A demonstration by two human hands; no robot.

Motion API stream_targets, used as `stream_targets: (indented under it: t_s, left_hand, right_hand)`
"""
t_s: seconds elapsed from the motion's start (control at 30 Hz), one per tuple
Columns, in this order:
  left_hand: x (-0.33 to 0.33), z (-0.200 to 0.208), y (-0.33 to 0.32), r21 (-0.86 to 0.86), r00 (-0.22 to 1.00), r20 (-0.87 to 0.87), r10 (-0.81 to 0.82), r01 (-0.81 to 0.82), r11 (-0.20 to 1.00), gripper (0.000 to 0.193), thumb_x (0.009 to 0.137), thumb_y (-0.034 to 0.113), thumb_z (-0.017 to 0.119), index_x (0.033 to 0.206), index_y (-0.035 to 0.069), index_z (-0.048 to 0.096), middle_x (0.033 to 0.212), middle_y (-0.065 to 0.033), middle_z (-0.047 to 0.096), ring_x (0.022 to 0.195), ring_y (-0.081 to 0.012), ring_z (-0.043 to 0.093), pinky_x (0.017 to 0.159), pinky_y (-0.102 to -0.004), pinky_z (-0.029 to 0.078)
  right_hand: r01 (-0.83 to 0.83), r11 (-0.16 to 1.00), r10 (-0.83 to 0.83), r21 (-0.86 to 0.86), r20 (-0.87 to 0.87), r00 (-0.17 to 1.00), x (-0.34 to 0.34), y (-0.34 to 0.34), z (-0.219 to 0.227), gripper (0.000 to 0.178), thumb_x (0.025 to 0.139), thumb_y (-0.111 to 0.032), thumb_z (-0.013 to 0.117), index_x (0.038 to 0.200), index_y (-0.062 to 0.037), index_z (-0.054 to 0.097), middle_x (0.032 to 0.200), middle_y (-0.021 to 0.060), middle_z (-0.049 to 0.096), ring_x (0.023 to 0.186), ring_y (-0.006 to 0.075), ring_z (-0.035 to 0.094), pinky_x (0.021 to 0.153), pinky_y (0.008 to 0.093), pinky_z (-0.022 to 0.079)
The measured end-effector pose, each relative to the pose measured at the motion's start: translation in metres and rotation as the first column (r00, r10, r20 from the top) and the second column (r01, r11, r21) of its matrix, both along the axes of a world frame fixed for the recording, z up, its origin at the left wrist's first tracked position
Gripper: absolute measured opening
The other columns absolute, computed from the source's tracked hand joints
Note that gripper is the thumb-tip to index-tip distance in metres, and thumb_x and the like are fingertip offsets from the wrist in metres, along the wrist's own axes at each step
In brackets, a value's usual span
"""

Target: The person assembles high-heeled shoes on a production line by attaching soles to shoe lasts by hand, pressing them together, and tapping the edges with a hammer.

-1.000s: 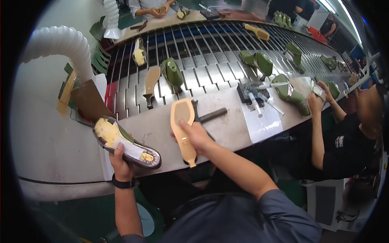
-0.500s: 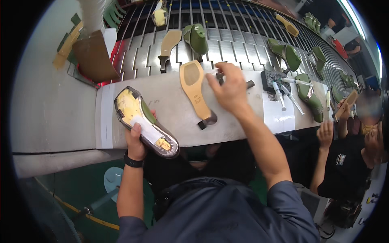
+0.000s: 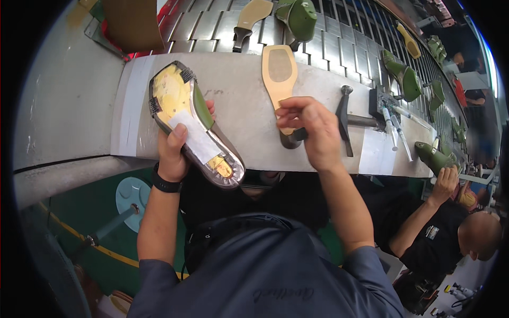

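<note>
Lasted shoe in the left hand, right fingers at the tan outsole

With the tan outsole (image 3: 278, 87) as the clock's centre and twelve pointing away from the person, the bench (image 3: 233, 85) was busiest on the right. A hammer (image 3: 344, 116) lay between three and four o'clock, its handle reaching towards a dark block (image 3: 378, 100) at three; syringes (image 3: 401, 135) lay just beside that block, and a white sheet (image 3: 377, 156) at four. On the slatted metal conveyor (image 3: 212, 26), a second heeled outsole (image 3: 255, 13) lay at eleven and a green heeled shoe (image 3: 298, 21) just past twelve. A brown board (image 3: 132, 26) stood near ten. Well apart at four, a co-worker's hand (image 3: 445, 183) was at another green shoe (image 3: 430, 156).

The right hand (image 3: 321, 130), between four and five, had half-curled fingers that hid part of the outsole's narrow waist; whether they had hold of it could not be told. The left hand (image 3: 175, 151) gripped the lasted shoe (image 3: 185, 103) at eight o'clock, underside up, thumb on its white strip and fingers wrapped behind.

Half a second earlier the right hand had been over the hammer; now it was beside the outsole, and the hammer lay farther from the outsole and nearer the block. The left hand had kept its hold
</note>
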State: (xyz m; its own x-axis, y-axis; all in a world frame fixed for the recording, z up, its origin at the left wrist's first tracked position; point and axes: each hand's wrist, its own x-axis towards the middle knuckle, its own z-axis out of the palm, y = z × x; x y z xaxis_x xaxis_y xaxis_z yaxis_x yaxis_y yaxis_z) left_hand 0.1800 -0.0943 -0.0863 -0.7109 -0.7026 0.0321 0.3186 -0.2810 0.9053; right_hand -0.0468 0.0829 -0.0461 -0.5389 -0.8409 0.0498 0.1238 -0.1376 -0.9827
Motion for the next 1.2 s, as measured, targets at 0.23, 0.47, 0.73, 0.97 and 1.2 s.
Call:
stream_targets:
  t_s: [0.23,0.47,0.73,0.97,1.2]
  left_hand:
    - [0.002,0.003,0.004,0.000,0.998,0.046,0.030,-0.030,1.000,0.098,0.090,0.056,0.070,0.154,-0.011,0.039,0.145,-0.0331,0.056,0.132,-0.0379,0.060,0.116,-0.0489,0.047]
    - [-0.004,0.014,0.005,-0.014,0.998,0.061,0.031,-0.030,0.999,0.088,0.085,0.043,0.073,0.151,-0.009,0.044,0.142,-0.0291,0.061,0.130,-0.0348,0.063,0.110,-0.0452,0.052]
    - [-0.028,0.047,0.011,-0.220,0.998,0.031,-0.052,0.057,0.974,0.086,0.078,0.023,0.075,0.153,-0.006,0.044,0.146,-0.0248,0.060,0.136,-0.0329,0.059,0.117,-0.0440,0.044]
    - [-0.049,0.046,0.020,-0.203,0.968,-0.161,-0.191,0.157,0.966,0.070,0.080,0.017,0.082,0.141,-0.004,0.055,0.130,-0.0098,0.066,0.118,-0.0210,0.062,0.104,-0.0370,0.050]
    - [-0.051,0.106,-0.020,-0.080,0.886,-0.399,-0.237,0.224,0.971,0.091,0.098,0.043,0.071,0.165,0.000,0.026,0.147,-0.0211,0.059,0.136,-0.0325,0.060,0.116,-0.0455,0.047]
  right_hand:
    - [0.238,0.952,-0.214,0.194,-0.135,0.967,0.025,-0.020,-0.018,0.045,0.106,-0.027,0.068,0.068,-0.0025,0.060,0.058,-0.0035,0.052,0.052,0.0034,0.042,0.048,0.0243,0.031]
    - [0.249,0.941,-0.223,0.230,-0.134,0.966,0.023,-0.018,-0.018,0.024,0.099,-0.011,0.074,0.082,-0.0010,0.061,0.075,0.0012,0.061,0.065,0.0063,0.052,0.058,0.0248,0.044]
    - [0.348,0.912,-0.202,0.216,-0.503,0.840,0.038,0.084,-0.012,0.007,0.098,0.001,0.068,0.100,0.0008,0.061,0.147,0.0260,0.058,0.138,0.0339,0.057,0.113,0.0411,0.042]
    - [-0.111,0.944,-0.101,0.309,0.595,0.797,0.069,0.154,-0.028,0.044,0.104,-0.016,0.065,0.142,0.0047,0.053,0.119,0.0201,0.073,0.095,0.0273,0.077,0.084,0.0369,0.062]
    - [0.090,0.987,-0.125,0.132,0.285,0.950,0.059,0.119,-0.011,0.031,0.095,-0.018,0.079,0.109,0.0078,0.072,0.092,0.0151,0.077,0.076,0.0227,0.075,0.071,0.0362,0.063]
